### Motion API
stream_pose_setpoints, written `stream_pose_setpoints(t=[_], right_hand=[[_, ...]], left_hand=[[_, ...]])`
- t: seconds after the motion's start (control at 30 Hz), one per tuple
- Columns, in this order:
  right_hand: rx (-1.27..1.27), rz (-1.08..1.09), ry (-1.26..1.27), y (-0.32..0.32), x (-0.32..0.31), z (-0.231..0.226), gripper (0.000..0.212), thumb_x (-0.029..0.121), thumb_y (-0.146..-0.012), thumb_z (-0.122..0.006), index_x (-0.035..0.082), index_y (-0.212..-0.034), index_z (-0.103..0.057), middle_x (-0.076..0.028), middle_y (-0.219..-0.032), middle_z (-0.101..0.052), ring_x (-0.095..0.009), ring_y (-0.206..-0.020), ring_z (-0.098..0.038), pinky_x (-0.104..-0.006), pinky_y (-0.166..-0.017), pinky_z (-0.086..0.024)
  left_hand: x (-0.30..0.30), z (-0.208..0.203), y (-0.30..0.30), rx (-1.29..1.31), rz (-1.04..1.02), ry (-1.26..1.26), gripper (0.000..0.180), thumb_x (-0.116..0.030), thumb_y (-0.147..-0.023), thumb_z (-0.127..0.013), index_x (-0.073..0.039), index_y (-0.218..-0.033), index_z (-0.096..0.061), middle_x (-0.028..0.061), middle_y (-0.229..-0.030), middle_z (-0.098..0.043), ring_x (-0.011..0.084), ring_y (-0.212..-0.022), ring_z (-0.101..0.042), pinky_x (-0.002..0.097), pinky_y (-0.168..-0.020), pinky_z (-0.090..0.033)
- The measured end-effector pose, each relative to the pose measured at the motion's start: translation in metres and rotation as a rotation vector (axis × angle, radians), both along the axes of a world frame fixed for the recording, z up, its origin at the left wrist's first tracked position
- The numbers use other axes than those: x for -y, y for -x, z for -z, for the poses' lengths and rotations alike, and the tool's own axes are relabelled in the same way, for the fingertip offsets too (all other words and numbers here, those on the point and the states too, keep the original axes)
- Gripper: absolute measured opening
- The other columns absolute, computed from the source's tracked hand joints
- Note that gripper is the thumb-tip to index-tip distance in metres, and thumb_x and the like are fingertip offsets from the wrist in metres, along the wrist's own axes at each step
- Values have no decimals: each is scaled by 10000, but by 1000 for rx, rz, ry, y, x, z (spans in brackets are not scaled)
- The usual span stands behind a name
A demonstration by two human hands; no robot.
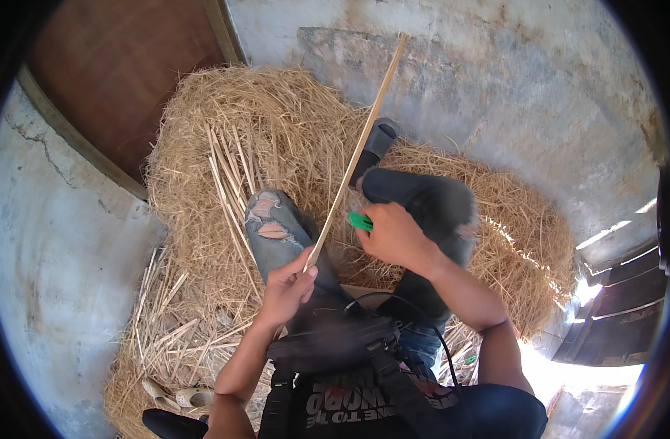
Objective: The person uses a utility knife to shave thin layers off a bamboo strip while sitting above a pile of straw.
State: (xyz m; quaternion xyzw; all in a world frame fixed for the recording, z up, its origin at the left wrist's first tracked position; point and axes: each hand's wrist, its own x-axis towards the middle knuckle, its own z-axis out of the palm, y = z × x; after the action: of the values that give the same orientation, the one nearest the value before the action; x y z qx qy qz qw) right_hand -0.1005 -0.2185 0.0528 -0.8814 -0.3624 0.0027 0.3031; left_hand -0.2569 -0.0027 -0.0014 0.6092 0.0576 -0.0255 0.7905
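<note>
My left hand (287, 293) is closed round the lower end of a long, thin bamboo strip (360, 143). The strip slants up and to the right, its far tip in front of the wall. Just right of the strip, above my knees, my right hand (393, 234) is closed on a green-handled knife (360, 221). The knife's blade is hard to make out, and it looks apart from the strip. Several pale bamboo strips (229, 172) lie on the straw beyond my left knee.
A heap of dry straw (276, 102) spreads round my legs. Split offcuts (177, 333) and hollow bamboo pieces (194, 397) lie at lower left. A worn plaster wall (496, 95) and a brown door panel (122, 73) close in the far side. A black cable (444, 340) loops at my waist.
</note>
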Motion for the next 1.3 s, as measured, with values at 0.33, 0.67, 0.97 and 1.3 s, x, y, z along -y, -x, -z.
stream_pose_setpoints(t=[0.33,0.67,0.97,1.3], right_hand=[[80,-19,320,-36,7,-58,129,116,-835,-687,0,-891,-686,-230,-772,-688,-432,-758,-692,-526,-722,-558],[34,650,199,-210,101,-32,321,274,-1000,-630,-18,-891,-705,-131,-717,-661,-201,-617,-613,-380,-566,-531],[-747,531,-662,-225,142,-35,533,503,-1005,-659,31,-1250,-643,118,-558,-227,-34,-424,-230,-253,-405,-197],[-881,463,-808,-207,129,-6,285,264,-1069,-586,38,-1223,-666,76,-597,-345,-51,-446,-323,-262,-418,-259]], left_hand=[[8,-1,-34,76,60,-64,472,-104,-1062,-613,-99,-1526,-530,-68,-689,-458,35,-571,-394,221,-512,-331],[8,21,-35,-71,217,-202,434,-148,-1060,-632,-112,-1490,-582,-64,-697,-509,21,-598,-440,223,-538,-376],[26,24,-94,-90,145,-146,495,-91,-1040,-646,-109,-1523,-537,-64,-719,-530,20,-629,-462,211,-561,-409],[106,10,-205,335,326,-773,557,-159,-1023,-658,29,-1516,-480,-5,-689,-623,67,-607,-566,262,-581,-473]])
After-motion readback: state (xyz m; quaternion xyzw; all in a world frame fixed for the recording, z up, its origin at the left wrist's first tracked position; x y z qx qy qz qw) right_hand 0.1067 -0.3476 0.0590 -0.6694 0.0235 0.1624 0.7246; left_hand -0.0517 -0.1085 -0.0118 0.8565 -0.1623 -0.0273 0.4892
